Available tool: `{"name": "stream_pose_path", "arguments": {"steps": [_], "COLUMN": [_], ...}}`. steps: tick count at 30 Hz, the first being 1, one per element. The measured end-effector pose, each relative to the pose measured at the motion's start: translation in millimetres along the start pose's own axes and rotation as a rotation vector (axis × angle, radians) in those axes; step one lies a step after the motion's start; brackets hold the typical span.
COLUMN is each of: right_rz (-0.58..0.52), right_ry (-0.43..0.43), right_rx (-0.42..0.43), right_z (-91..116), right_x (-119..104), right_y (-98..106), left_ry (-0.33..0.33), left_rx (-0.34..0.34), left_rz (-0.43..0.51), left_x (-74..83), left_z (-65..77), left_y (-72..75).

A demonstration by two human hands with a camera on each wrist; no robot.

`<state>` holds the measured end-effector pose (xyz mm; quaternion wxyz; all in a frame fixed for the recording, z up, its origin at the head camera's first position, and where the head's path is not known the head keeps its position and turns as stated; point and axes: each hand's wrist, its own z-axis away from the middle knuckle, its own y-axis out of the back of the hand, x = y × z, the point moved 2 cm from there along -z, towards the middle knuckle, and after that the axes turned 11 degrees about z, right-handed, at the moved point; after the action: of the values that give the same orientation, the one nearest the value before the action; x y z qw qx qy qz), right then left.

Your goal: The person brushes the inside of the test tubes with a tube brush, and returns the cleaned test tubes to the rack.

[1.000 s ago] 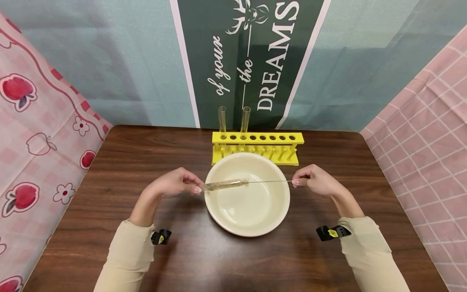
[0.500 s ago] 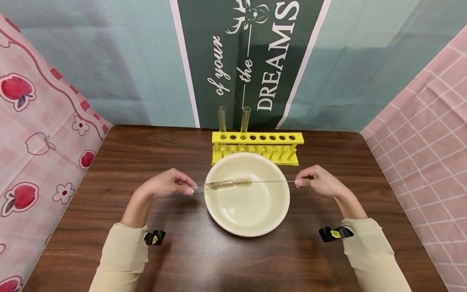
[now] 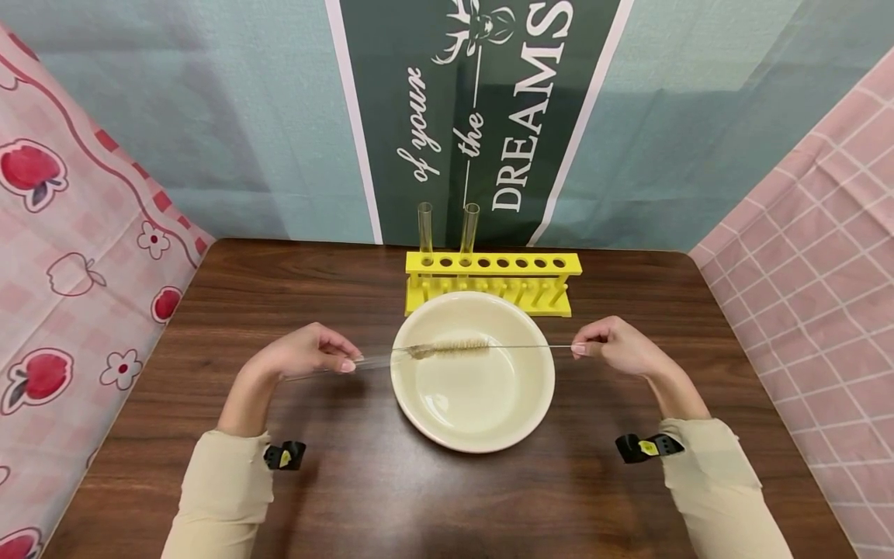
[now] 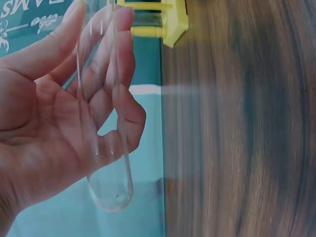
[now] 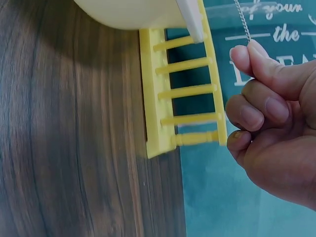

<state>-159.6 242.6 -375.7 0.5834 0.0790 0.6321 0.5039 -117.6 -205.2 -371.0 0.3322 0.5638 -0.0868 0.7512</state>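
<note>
My left hand point(image 3: 303, 353) holds a clear glass test tube point(image 4: 111, 190) lying nearly level, thumb on one side and fingers on the other. Its rounded end hangs below the palm in the left wrist view. Between thumb and index finger, my right hand point(image 3: 618, 349) pinches the twisted wire handle point(image 5: 243, 19) of a test tube brush. The pale bristles point(image 3: 461, 347) lie over a cream bowl point(image 3: 475, 411), mostly outside the tube. Only the brush's tip end is near the tube's mouth; how far it sits inside is hard to see.
Behind the bowl stands a yellow test tube rack point(image 3: 493, 265) with two upright test tubes, one of them a glass tube point(image 3: 469, 233) in its third hole. The dark wooden table point(image 3: 447, 505) meets fabric-covered walls at the back and sides.
My left hand has moved left with the test tube, and my right hand slightly right with the brush. Much more of the bristles now shows outside the tube.
</note>
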Motion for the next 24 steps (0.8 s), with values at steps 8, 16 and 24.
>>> {"name": "stream_pose_path", "arguments": {"steps": [8, 16, 24], "right_rz": [0.027, 0.030, 0.040], "right_ry": [-0.065, -0.056, -0.031], "right_rx": [0.032, -0.034, -0.059], "right_z": [17, 12, 3], "right_x": [23, 23, 12], "right_y": [11, 3, 1], "left_ry": [0.018, -0.026, -0.109], "left_rx": [0.128, 0.166, 0.256], "left_rz": [-0.015, -0.006, -0.140], "left_x": [-15.1, -16.4, 2.4], "left_z": [28.3, 28.9, 18.5], "left_y": [21.7, 19.7, 8.8]}}
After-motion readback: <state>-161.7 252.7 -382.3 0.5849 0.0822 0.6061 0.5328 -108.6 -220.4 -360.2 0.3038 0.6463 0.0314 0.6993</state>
